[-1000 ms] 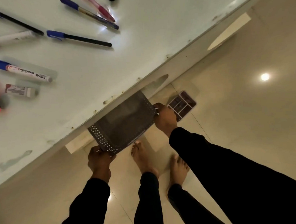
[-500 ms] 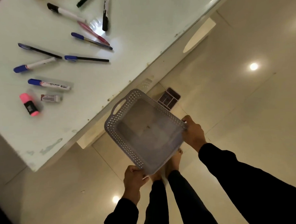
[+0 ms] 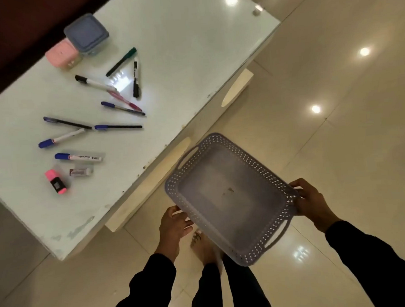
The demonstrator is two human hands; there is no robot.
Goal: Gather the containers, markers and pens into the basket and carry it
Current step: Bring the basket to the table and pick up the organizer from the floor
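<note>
Holding a grey perforated basket [image 3: 229, 199] by its long sides, the left hand [image 3: 174, 225] curls its fingers under the near edge while the right hand [image 3: 312, 201] pinches the opposite rim. It hangs empty at lower centre of the frame, beside the white table [image 3: 191, 48]. Pens and markers [image 3: 115, 127] lie scattered at left; two lidded containers [image 3: 86, 35] sit upper left.

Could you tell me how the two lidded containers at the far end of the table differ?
The blue-grey container looks larger than the pink container. The blue-grey one lies farther along the table, the pink one just beside it, nearer the pens. Both are square with rounded corners, lidded, and apparently touching.
</note>
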